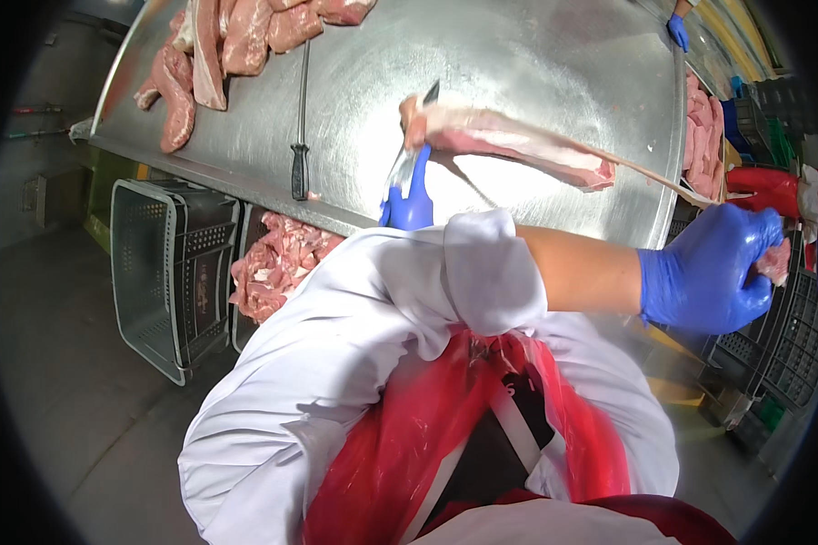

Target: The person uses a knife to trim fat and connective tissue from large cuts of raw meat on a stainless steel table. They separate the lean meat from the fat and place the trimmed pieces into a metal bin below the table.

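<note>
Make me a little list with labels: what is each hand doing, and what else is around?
Left hand: blue glove, grips a knife with its blade at the meat.
Right hand: blue glove, fingers closed on the end of a thin strip pulled from the meat.
Meat slab: pink, lying on the steel table.
Sharpening steel: lying on the table, untouched.
Meat pile: at the table's far left.
Crate of meat pieces: under the table edge.
Empty grey crate: beside it.

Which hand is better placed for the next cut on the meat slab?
Left: the left hand holds the knife, blade at the meat slab; the right hand grips the strip.
</note>
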Tool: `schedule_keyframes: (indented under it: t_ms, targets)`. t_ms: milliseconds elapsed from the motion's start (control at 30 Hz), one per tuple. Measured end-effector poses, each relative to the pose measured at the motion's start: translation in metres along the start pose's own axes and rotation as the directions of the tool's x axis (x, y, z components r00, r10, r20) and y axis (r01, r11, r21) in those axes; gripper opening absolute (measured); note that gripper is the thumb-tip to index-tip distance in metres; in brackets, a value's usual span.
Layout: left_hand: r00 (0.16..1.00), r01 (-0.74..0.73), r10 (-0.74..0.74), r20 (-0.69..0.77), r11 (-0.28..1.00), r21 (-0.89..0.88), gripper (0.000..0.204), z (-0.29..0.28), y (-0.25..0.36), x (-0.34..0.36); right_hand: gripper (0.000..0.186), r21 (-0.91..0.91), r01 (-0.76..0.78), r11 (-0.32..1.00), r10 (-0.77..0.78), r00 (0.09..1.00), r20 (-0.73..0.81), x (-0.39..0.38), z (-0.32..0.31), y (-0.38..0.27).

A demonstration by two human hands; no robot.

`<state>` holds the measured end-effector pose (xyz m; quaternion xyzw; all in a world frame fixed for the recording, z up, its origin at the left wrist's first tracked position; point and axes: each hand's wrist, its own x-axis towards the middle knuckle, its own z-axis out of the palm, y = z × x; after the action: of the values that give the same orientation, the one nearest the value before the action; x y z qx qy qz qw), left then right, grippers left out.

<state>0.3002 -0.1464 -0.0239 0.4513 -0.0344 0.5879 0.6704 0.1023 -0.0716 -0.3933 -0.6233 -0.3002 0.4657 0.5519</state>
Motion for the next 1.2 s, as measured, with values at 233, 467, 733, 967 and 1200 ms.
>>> schedule_keyframes:
  t_ms: [233,467,733,967,1200]
  targets:
    - [0.935,-0.083,0.018,0.354,0.982,0.169,0.011,0.035,0.009,0.034,0.085,0.158,-0.132,0.979,0.074,0.943,0.324,0.016,-0.037,-0.097]
    - [0.838,0.370,-0.536,0.099,0.694,0.618,0.027,-0.164,0.071,-0.016,0.078,-0.316,-0.165,0.934,0.336,0.705,0.624,-0.095,-0.254,-0.127]
    - [0.741,0.025,-0.593,-0.315,-0.445,0.895,0.051,-0.400,0.095,-0.235,0.084,-0.268,-0.492,0.828,0.556,0.781,0.284,-0.243,-0.536,-0.126]
    - [0.747,-0.068,-0.665,-0.024,-0.112,0.991,0.043,-0.184,-0.150,-0.240,0.076,-0.638,-0.082,0.765,0.246,0.954,0.172,-0.181,-0.499,-0.103]
    - [0.591,-0.116,-0.807,-0.006,-0.092,0.989,0.016,-0.169,-0.168,-0.262,0.075,-0.879,0.148,0.453,0.228,0.934,0.275,-0.147,-0.472,-0.062]
